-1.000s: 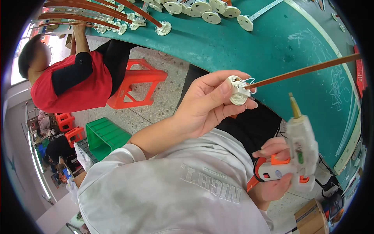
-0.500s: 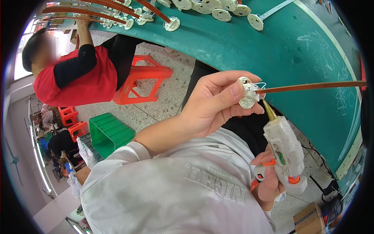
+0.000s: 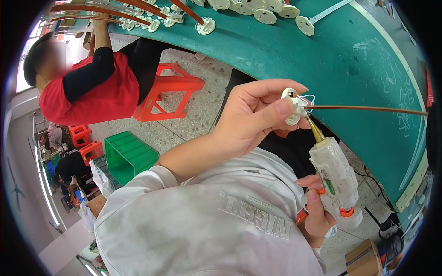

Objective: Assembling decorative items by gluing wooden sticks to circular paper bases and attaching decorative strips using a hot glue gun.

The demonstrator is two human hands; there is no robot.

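Between the thumb and fingers of my left hand (image 3: pixel 258 115) is a small round white plastic base (image 3: pixel 294 103), tilted on its side. Thin white wires loop out of it, and a long brown strip (image 3: pixel 363 108) runs from it to the right over the table. My right hand (image 3: pixel 317 211) is wrapped around the handle of a white hot glue gun (image 3: pixel 335 175) with orange parts. The gun's brass-coloured nozzle (image 3: pixel 315 129) points up, its tip at the base's lower edge near the strip; whether they touch I cannot tell.
A green table (image 3: pixel 350 69) curves around ahead. More round white bases (image 3: pixel 264 16), some with brown strips, lie along its far edge. To the left a person in red (image 3: pixel 96 92) sits on a red stool (image 3: pixel 170 92). A green crate (image 3: pixel 129 156) and a cardboard box (image 3: pixel 363 257) stand on the floor.
The base has turned slightly in my left hand, so the brown strip now shows more edge-on. The glue gun has shifted a little up and left.
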